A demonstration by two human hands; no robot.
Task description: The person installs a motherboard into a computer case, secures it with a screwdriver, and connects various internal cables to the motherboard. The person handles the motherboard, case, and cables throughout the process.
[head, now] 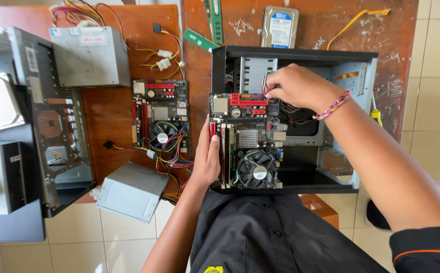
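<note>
- A second green board with a round fan lies on the brown table, left of the black case.
- Red and yellow wires lie tangled over it.
- A grey metal box sits at the top left.
- Another grey box hangs over the table edge.
- A big open grey case stands far left.
- A silver disk drive lies at the top.
- Two thin green sticks lie beside it.
- A yellow cable curls at the top right.

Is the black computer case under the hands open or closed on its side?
Open. The black computer case has no side panel on; the motherboard and its fan show inside, with the right hand reaching in.
</note>
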